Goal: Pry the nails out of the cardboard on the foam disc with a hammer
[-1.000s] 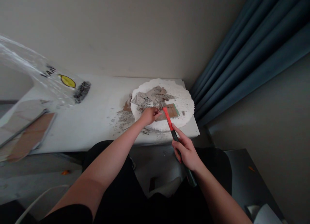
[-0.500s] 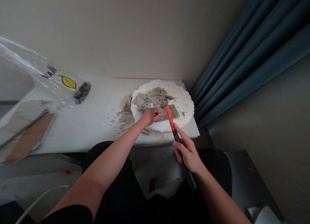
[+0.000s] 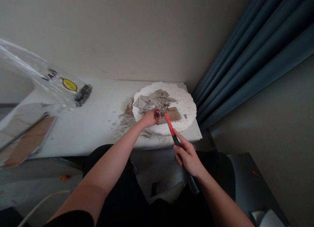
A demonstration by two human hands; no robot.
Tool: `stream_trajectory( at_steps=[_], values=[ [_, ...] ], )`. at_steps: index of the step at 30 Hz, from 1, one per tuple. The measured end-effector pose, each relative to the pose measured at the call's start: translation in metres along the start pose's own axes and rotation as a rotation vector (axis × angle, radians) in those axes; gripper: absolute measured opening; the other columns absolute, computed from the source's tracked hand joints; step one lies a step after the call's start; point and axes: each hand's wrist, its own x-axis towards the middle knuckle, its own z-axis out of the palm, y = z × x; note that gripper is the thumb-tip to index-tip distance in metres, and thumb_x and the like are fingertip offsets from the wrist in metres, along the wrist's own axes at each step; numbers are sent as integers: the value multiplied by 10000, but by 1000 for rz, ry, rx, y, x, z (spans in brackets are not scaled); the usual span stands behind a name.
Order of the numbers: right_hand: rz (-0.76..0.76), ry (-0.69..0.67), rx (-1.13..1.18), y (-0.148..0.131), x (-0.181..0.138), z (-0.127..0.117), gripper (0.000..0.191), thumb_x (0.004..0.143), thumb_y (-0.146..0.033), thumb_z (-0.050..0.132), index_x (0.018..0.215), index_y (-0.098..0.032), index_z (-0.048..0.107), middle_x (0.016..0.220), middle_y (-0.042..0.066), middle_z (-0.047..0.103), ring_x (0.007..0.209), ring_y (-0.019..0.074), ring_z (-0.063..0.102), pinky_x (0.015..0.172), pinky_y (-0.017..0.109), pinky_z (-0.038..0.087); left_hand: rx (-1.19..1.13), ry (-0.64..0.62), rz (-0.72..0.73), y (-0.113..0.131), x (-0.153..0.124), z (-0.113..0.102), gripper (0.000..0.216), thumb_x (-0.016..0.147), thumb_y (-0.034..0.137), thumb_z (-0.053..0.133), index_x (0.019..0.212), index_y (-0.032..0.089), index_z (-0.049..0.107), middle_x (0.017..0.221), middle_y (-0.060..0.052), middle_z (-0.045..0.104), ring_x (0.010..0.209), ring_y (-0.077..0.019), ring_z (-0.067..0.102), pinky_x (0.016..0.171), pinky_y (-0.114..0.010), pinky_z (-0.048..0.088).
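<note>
My right hand (image 3: 188, 155) is wrapped round the black grip of a hammer (image 3: 169, 122) with a red neck. Its dark head rests low over a small brown board (image 3: 174, 113) with a green edge. Close beside the hammer head, my left hand (image 3: 151, 117) has its fingers curled together; what they pinch, if anything, is hidden. Beneath both lies a round white slab (image 3: 188, 104) with a ragged rim. Grey crumbled chunks (image 3: 144, 102) and powder cover the slab's middle and left, just beyond my left hand.
Grey debris (image 3: 125, 122) has spilled onto the white table (image 3: 98, 122) left of the slab. A clear plastic bag (image 3: 56, 83) with printing stands further left, near a brown cardboard piece (image 3: 31, 140) and a dark rod (image 3: 23, 132). Blue curtains (image 3: 245, 60) hang at the right.
The hammer head has shifted slightly left and toward me, nearer my left hand. My left hand's fingers have turned and moved a little to the left.
</note>
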Motion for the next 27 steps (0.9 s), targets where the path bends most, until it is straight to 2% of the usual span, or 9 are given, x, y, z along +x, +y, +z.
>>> stream_trajectory(
  at_steps=[4, 7, 11, 13, 16, 19, 24, 27],
  values=[
    [-7, 8, -4, 0, 2, -1, 759, 941, -331, 587, 1635, -244, 291, 492, -118, 425, 325, 80, 366, 326, 168, 302, -146, 2, 25, -8, 4, -1, 469, 661, 144, 618, 1123, 172, 544, 856, -16, 630, 674, -134, 570, 615, -258, 448],
    [36, 21, -12, 2, 4, -1, 750, 929, -332, 588, 1623, -230, 322, 504, -117, 430, 321, 81, 366, 310, 167, 285, -166, 81, -17, -8, 5, 0, 398, 781, 187, 551, 1178, 167, 544, 852, -27, 642, 700, -152, 602, 636, -275, 471],
    [8, 26, 7, 4, 3, -1, 763, 938, -325, 590, 1635, -243, 290, 506, -117, 429, 324, 76, 365, 317, 163, 293, -115, 143, -69, -5, 7, 1, 346, 877, 200, 451, 1198, 154, 572, 797, -26, 648, 618, -146, 560, 609, -282, 460],
    [10, 27, 6, 5, 4, -1, 769, 935, -314, 590, 1637, -244, 284, 501, -117, 433, 322, 74, 364, 319, 163, 295, -98, 175, -72, -4, 8, 0, 338, 880, 188, 445, 1184, 152, 588, 816, -30, 662, 631, -145, 567, 636, -285, 473],
    [43, 32, -4, 4, 5, -2, 760, 919, -305, 589, 1626, -235, 318, 498, -120, 425, 310, 75, 356, 307, 164, 281, -51, 237, -44, -1, 11, -2, 300, 877, 185, 466, 1133, 157, 621, 896, -50, 695, 769, -162, 625, 752, -299, 507],
    [5, 69, -3, 0, 6, -8, 751, 916, -318, 596, 1618, -257, 336, 545, -111, 464, 321, 70, 373, 309, 168, 299, 21, 275, -26, 6, 14, -5, 252, 866, 196, 502, 1069, 170, 649, 969, -65, 712, 864, -181, 640, 837, -323, 511],
    [-121, 204, 8, -7, 9, -29, 757, 912, -320, 605, 1617, -281, 331, 637, -92, 537, 343, 61, 398, 314, 173, 321, 259, 224, 40, 20, 18, 2, 180, 879, 267, 539, 928, 167, 679, 946, -85, 692, 889, -214, 632, 854, -346, 495],
    [-124, 271, 10, -8, 12, -41, 781, 893, -323, 611, 1618, -269, 327, 629, -96, 539, 338, 63, 404, 305, 174, 315, 426, 189, 37, 26, 20, 12, 243, 905, 370, 562, 903, 163, 689, 1038, -116, 663, 921, -241, 637, 835, -354, 488]
  ],
)
